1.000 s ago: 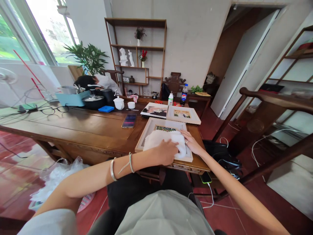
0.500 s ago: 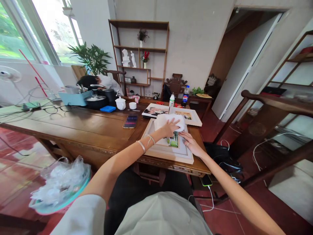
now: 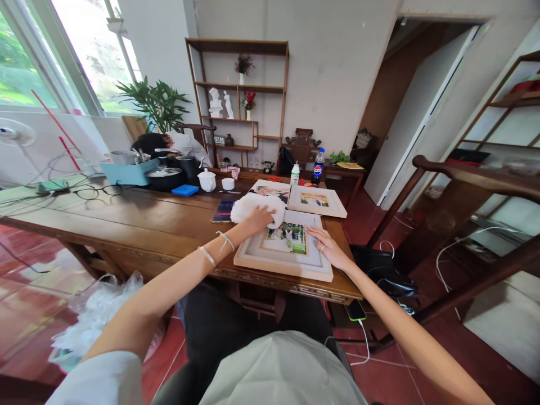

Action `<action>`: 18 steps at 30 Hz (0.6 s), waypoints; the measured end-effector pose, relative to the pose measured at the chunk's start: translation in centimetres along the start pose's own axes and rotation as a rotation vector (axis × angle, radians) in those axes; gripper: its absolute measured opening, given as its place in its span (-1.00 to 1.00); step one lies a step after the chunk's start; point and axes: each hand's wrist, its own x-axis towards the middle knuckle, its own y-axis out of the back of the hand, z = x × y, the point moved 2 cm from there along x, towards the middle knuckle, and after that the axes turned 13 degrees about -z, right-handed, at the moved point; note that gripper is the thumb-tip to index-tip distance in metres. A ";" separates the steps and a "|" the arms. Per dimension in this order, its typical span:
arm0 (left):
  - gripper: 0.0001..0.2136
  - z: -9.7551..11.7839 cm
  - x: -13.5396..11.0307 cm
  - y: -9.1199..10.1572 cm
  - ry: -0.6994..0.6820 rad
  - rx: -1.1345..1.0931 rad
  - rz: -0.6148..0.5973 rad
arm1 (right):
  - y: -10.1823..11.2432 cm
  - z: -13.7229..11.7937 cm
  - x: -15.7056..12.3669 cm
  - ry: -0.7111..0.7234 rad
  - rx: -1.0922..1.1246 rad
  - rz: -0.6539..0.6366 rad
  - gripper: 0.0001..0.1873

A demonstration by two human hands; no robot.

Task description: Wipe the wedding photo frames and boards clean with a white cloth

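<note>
A framed picture with a pale wooden edge and a photo in a wide light mat lies flat at the table's near edge. Over its upper left part, my left hand grips a fluffy white cloth, fingers spread on top. The cloth also covers part of a photo panel behind the frame. My right hand rests flat on the frame's right side, fingers stretched toward the photo, holding nothing. A second framed picture lies just behind, at the right.
Left of the frame is a phone on the wooden table. Farther back stand a white teapot, a white cup, a cola bottle and a small white bottle. A person sits behind the blue bin.
My left hand has slid the white cloth leftward across the frame, uncovering more of the photo. My right hand has stayed in place on the frame's right side.
</note>
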 end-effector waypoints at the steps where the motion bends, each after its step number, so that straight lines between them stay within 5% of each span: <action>1: -0.55 -0.2 -0.7 -0.1 -0.008 0.008 -0.010 | 0.0 0.0 0.0 -0.001 -0.003 0.002 -0.54; 11: -0.62 5.8 -10.4 -0.5 -0.313 -0.079 -0.138 | 0.0 -0.2 -0.1 -0.005 -0.015 0.017 -0.52; 14: -0.68 5.8 -10.2 -1.1 -0.296 -0.115 -0.034 | 0.0 -0.1 -0.1 0.007 -0.019 0.014 -0.54; 18: -0.69 3.6 -6.1 -2.4 -0.123 -0.064 0.086 | 0.0 0.0 -0.1 0.031 -0.016 0.015 -0.55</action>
